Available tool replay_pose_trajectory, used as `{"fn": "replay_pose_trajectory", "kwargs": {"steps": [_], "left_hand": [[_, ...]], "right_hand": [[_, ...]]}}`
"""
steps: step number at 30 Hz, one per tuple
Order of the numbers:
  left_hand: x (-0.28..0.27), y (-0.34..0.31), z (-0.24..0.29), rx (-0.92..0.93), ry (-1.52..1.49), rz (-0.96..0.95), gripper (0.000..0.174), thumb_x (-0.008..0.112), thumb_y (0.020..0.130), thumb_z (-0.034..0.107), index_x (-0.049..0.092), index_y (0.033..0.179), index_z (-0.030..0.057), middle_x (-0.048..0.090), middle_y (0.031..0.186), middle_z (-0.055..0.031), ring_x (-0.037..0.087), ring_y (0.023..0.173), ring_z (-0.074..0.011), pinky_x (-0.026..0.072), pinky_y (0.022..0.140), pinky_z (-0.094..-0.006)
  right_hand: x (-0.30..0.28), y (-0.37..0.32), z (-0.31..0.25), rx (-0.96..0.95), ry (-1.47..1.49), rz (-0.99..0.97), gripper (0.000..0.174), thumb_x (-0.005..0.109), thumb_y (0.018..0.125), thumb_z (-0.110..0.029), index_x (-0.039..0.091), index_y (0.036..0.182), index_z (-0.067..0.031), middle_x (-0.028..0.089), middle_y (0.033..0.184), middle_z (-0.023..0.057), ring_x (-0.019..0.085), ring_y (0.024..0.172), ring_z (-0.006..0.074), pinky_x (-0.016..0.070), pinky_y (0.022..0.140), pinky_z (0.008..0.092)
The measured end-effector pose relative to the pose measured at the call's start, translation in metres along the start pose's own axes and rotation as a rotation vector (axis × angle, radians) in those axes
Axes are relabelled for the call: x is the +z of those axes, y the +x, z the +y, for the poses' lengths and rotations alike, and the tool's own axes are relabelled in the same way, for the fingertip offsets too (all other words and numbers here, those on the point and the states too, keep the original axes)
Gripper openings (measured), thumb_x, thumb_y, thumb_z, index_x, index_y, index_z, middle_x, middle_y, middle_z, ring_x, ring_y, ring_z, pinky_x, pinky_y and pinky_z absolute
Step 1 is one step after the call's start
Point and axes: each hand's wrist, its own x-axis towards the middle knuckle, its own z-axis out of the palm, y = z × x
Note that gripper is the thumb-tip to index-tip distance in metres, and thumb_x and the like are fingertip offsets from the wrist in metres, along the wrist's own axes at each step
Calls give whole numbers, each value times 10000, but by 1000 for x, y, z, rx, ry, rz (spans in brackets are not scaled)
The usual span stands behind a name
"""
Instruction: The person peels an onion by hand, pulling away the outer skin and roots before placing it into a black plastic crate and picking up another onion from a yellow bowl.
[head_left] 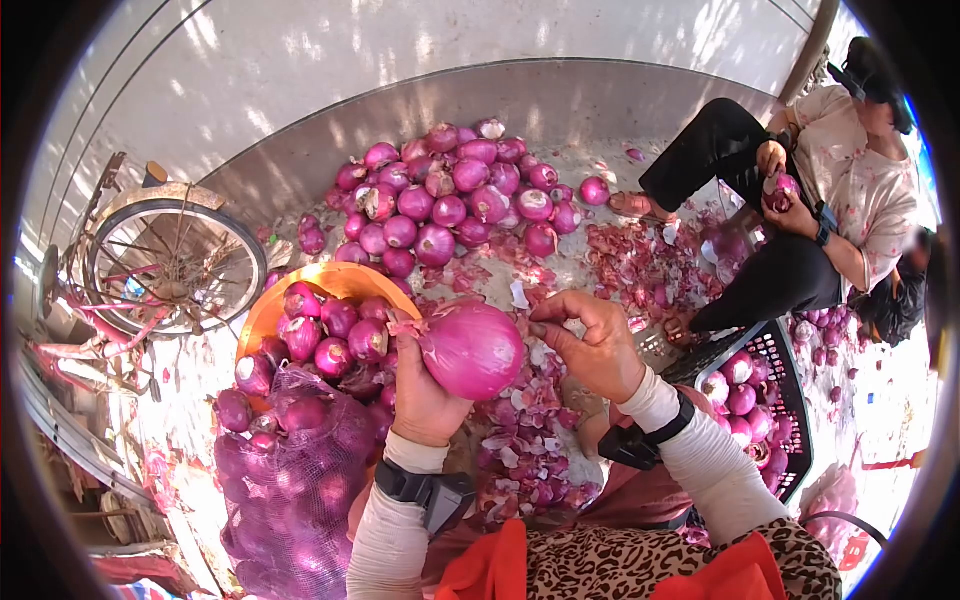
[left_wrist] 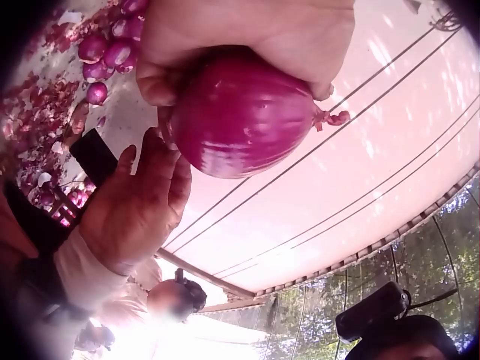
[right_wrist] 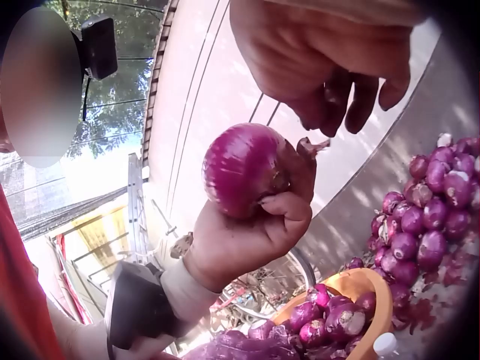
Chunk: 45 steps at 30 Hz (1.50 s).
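A large, smooth purple onion [head_left: 472,350] lies in my left hand [head_left: 425,395], which grips it from below and the side. Its dry twisted neck points left in the head view and shows at the right end of the onion [left_wrist: 244,116] in the left wrist view. My right hand [head_left: 592,345] is just right of the onion, thumb and forefinger drawn together near its root end. In the right wrist view the right hand [right_wrist: 330,67] hangs above the onion [right_wrist: 244,169] with fingers bent, apart from it; whether it pinches a bit of skin I cannot tell.
An orange basket [head_left: 258,318] of onions and a purple mesh sack [head_left: 290,490] stand at left. An onion pile [head_left: 450,200] lies ahead, peeled skins [head_left: 535,430] below my hands. At right are a black crate [head_left: 795,400] and a seated person [head_left: 850,180] holding an onion.
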Motion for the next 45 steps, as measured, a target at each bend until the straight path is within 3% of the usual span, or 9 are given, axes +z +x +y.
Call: {"fn": "replay_pose_trajectory", "kwargs": {"steps": [4, 10, 13, 17, 19, 23, 26, 34, 45], "left_hand": [[-2, 1, -2, 46, 48, -68, 703, 349, 943, 614, 466, 1285, 11, 560, 1244, -133, 543, 1159, -273, 439, 996, -458], [6, 5, -4, 78, 227, -13, 632, 324, 976, 569, 464, 1251, 18, 558, 1197, -114, 558, 1115, -234, 457, 974, -409], [8, 6, -6, 82, 332, -16, 625, 326, 971, 575, 453, 1247, 29, 546, 1193, -101, 552, 1112, -219, 453, 978, -394], [16, 3, -8, 76, 429, -89, 614, 399, 954, 558, 429, 1281, 39, 528, 1222, -90, 523, 1139, -202, 432, 998, -371], [18, 1, -10, 49, 461, -92, 581, 504, 940, 489, 419, 1301, 42, 514, 1237, -85, 505, 1156, -191, 418, 1007, -355], [17, 0, -10, -27, 631, -137, 631, 697, 867, 325, 392, 1346, 48, 489, 1268, -81, 465, 1194, -174, 400, 1015, -329], [19, -2, -9, -120, 594, -151, 712, 765, 803, 291, 390, 1357, 49, 479, 1274, -82, 461, 1193, -175, 393, 1015, -323], [15, -2, -4, -196, 715, -258, 818, 806, 751, 336, 372, 1371, 27, 470, 1278, -91, 462, 1196, -188, 380, 1032, -330], [19, -6, 0, -302, 601, -264, 845, 813, 747, 288, 347, 1390, -3, 472, 1294, -92, 473, 1190, -169, 390, 1020, -311]], "right_hand": [[0, 1, -12, -98, -52, 19, 277, 676, 789, -63, 613, 1054, -13, 616, 983, 132, 630, 920, 251, 502, 779, 338], [13, -4, -15, -61, 409, -25, 509, 710, 838, -223, 493, 1247, -12, 519, 1190, 156, 572, 1059, 264, 503, 816, 349], [15, -3, -17, -114, 246, -56, 576, 713, 839, -271, 458, 1287, -13, 502, 1220, 173, 566, 1069, 295, 497, 844, 353], [13, -2, -11, -157, 73, -13, 525, 710, 832, -237, 488, 1250, -10, 525, 1195, 185, 567, 1060, 328, 483, 871, 365], [11, -1, -7, -176, 91, 31, 473, 704, 830, -194, 512, 1221, -10, 546, 1167, 182, 573, 1047, 335, 476, 880, 370], [2, 3, -11, -233, 73, 40, 351, 675, 826, -93, 566, 1149, -9, 589, 1107, 151, 593, 1004, 311, 474, 865, 357], [3, 2, -3, -210, 189, 20, 319, 649, 829, -45, 585, 1140, -14, 602, 1090, 124, 601, 984, 267, 475, 847, 340], [-16, 3, -18, 223, 761, -329, 437, 549, 800, 70, 541, 1233, 12, 575, 1181, 72, 540, 1099, 157, 426, 954, 304], [-17, 2, -13, 199, 772, -404, 401, 542, 809, 49, 531, 1209, 28, 564, 1184, 78, 521, 1125, 159, 396, 998, 316]]}}
